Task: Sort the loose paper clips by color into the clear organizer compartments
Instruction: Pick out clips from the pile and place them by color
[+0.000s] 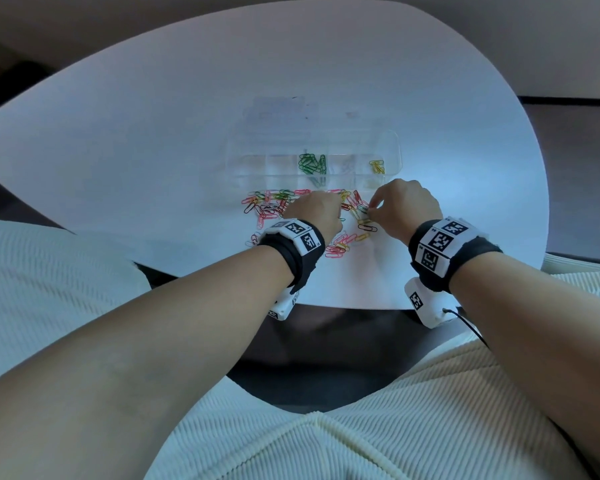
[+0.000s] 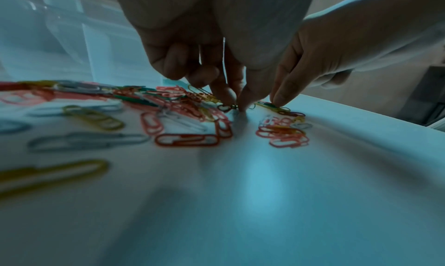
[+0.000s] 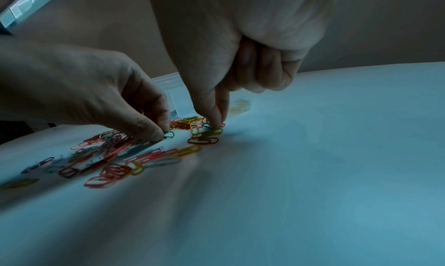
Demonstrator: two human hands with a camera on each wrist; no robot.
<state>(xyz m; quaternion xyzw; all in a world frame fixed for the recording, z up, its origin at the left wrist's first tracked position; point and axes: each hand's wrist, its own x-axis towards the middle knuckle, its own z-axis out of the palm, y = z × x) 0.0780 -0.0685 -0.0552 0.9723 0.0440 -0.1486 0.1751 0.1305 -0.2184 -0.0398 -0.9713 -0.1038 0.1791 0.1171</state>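
Loose coloured paper clips [image 1: 274, 206] lie scattered on the white table in front of the clear organizer [image 1: 395, 147]. One middle compartment holds green clips [image 1: 312, 163]; the right end one holds yellow clips [image 1: 377, 167]. My left hand [image 3: 161, 135] is down in the pile and pinches a small green clip [image 3: 169, 134] between thumb and forefinger. My right hand [image 3: 216, 126], just to its right, has thumb and forefinger tips together on a green clip [image 2: 266, 104] lying among yellow and red ones, with the other fingers curled. In the head view both hands [image 1: 369, 210] cover part of the pile.
The table's near edge [image 1: 343, 306] is close behind my wrists. A second small heap of pink and yellow clips [image 1: 342, 244] lies between the hands and that edge. My lap in pale ribbed cloth [image 1: 361, 427] is below.
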